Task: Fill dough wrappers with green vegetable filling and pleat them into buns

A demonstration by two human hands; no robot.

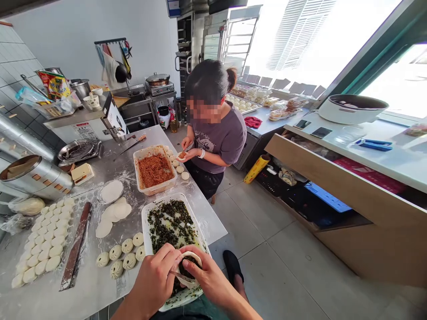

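Over a white tray [145, 224] of chopped green filling [165, 222], both my hands are closed around a round dough wrapper [192, 255] with dark green filling inside. My left hand [159, 272] pinches the wrapper's left edge, and a thin flat filling stick [182, 276] runs from its fingers across the front of the dough. Cupping the other side, my right hand [213, 278] has its thumb over the filling. Left of the tray sit several pleated buns [129, 261]. Flat dough wrappers [113, 212] lie behind them, partly overlapping.
Across the table a co-worker [218, 129] fills a wrapper beside a tub of reddish filling [155, 171]. Rows of dough pieces [43, 244], a dark wooden strip [76, 246] and a knife [131, 144] lie on the floured metal table [90, 298]. An open drawer [333, 178] juts out at right.
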